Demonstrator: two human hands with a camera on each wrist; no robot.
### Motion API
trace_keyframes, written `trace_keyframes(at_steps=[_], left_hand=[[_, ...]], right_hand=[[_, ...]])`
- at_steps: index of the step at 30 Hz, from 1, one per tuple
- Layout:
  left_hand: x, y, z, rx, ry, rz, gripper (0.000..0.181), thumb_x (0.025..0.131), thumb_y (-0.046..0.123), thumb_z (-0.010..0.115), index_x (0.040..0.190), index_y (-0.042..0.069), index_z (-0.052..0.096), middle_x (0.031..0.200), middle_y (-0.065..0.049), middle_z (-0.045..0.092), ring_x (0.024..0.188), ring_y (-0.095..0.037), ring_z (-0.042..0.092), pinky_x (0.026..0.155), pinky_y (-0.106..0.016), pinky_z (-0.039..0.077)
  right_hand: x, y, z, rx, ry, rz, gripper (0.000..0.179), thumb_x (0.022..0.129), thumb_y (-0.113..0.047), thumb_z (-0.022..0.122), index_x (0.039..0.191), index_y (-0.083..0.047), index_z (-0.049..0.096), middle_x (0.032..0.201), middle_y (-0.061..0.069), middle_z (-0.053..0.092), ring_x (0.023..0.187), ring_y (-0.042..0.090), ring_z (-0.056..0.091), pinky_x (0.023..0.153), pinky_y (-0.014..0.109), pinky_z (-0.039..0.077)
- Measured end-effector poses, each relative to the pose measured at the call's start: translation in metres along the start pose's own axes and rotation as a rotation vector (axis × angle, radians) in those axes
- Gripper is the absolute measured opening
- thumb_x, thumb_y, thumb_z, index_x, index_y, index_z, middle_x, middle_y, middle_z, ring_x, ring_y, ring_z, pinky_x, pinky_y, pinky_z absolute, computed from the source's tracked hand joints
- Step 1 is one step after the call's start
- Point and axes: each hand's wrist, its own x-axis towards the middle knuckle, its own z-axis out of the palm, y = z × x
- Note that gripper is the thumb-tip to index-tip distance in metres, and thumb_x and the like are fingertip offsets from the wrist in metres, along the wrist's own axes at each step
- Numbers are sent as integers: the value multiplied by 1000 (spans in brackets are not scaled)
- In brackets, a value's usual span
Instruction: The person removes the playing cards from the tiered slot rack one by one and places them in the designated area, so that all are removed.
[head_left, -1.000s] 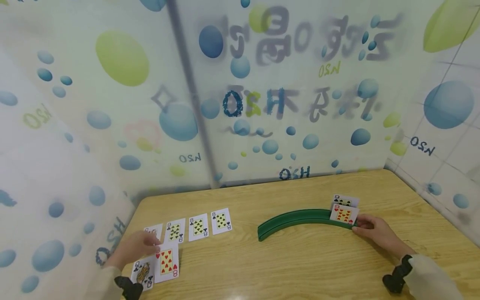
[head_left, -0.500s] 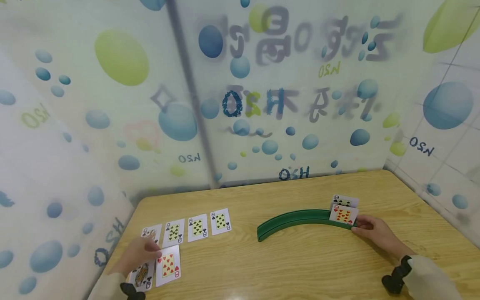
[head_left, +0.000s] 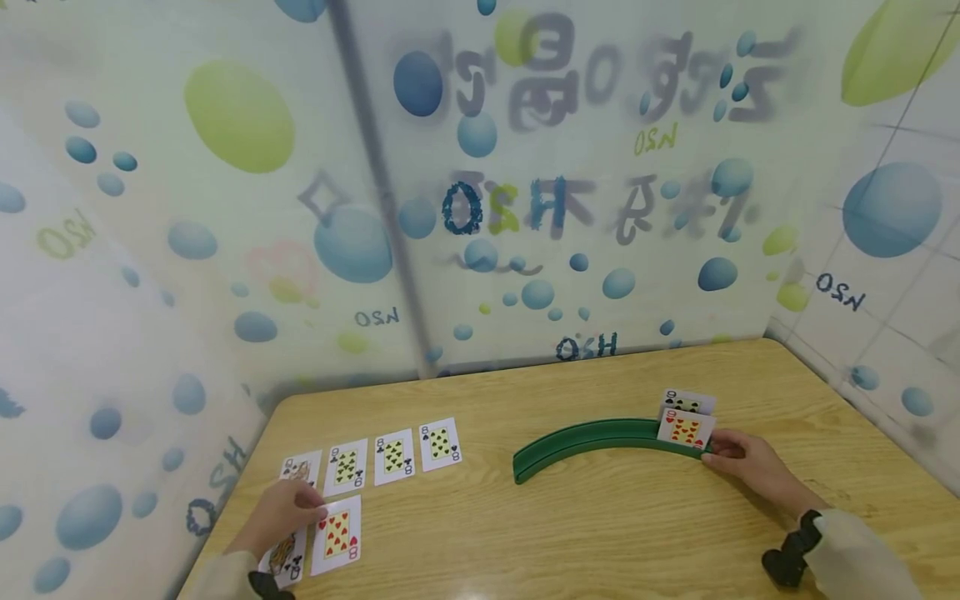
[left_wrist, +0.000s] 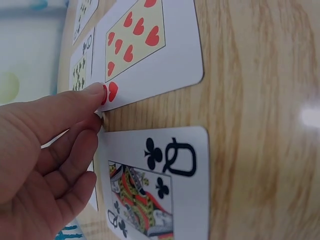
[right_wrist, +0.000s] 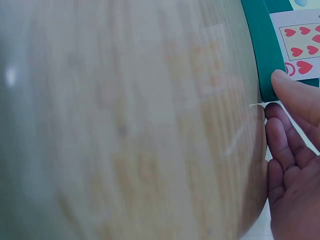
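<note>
My left hand [head_left: 283, 510] pinches the upper left corner of the eight of hearts [head_left: 337, 537], thumb on its face. In the left wrist view the other fingers curl below the thumb, beside the queen of clubs [left_wrist: 150, 190]. Over on the right, my right hand [head_left: 753, 467] grips the right end of a curved green card holder [head_left: 577, 437]; its thumb [right_wrist: 290, 87] lies on the holder's edge. Standing in that end are a nine of hearts [head_left: 686, 429] and, behind it, a nine of spades [head_left: 692, 402], partly covered.
A back row on the wooden table [head_left: 465, 533] has a partly hidden queen [head_left: 302, 467], a nine of clubs [head_left: 345, 468], an eight of clubs [head_left: 394, 456] and an eight of spades [head_left: 439, 444]. Behind the table hangs a patterned curtain [head_left: 525, 150].
My left hand, with the eight of hearts, has shifted slightly down and right, uncovering more of the back queen. The right hand and the holder have stayed in place.
</note>
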Motion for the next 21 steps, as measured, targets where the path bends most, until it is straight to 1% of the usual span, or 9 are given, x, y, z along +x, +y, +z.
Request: trace_keyframes(at_steps=[4, 13, 21], left_hand=[[2, -2, 1, 0, -13, -10, 11, 74, 10, 73, 79, 6, 65, 73, 0, 59, 69, -13, 56, 68, -38, 46], [5, -7, 4, 6, -20, -4, 12, 74, 12, 74, 77, 7, 65, 72, 1, 59, 68, -12, 55, 67, -37, 46], [4, -6, 3, -5, -12, 18, 12, 73, 11, 75, 77, 7, 64, 71, 1, 58, 66, -12, 54, 66, -35, 46]], right_hand=[[-1, 0, 1, 4, 6, -4, 59, 87, -23, 64, 122, 19, 41, 105, 22, 57, 89, 24, 56, 67, 26, 47], [-1, 0, 0, 4, 10, -13, 59, 87, -23, 64, 121, 19, 42, 104, 22, 57, 89, 24, 56, 67, 26, 47], [-1, -1, 0, 9, 5, -19, 59, 87, -23, 63, 122, 19, 42, 104, 22, 57, 89, 24, 56, 67, 26, 47]])
